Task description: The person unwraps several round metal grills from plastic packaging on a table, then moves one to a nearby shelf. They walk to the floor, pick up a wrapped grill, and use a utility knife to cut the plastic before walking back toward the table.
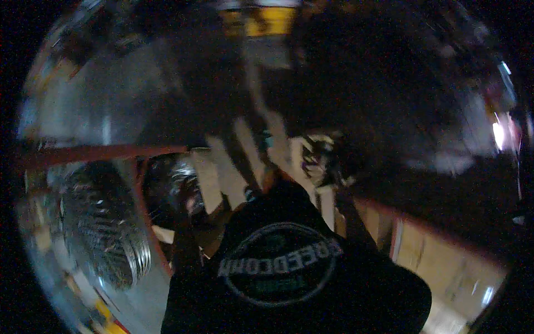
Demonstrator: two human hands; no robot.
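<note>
The picture is dark and smeared by motion. My left hand [194, 205] hangs low beside a shiny dark plastic bag [169, 181]; whether it touches the bag is unclear. On the other side, my right hand [341, 186] is a dim shape close to a bundle of dark, tangled-looking items [321, 161] lying against pale cardboard [300, 161]. Blur and shadow hide the fingers of both hands, so I cannot make out anything in them. My dark shirt [272, 267], with a round print, covers the lower middle.
At left, a large bundle with shiny, coil-like edges [105, 222] lies beyond a red rail [100, 156]. Pale cardboard pieces [208, 181] stand before me. Light wooden-looking panels [439, 261] are at lower right. A yellow object [270, 21] shows far ahead.
</note>
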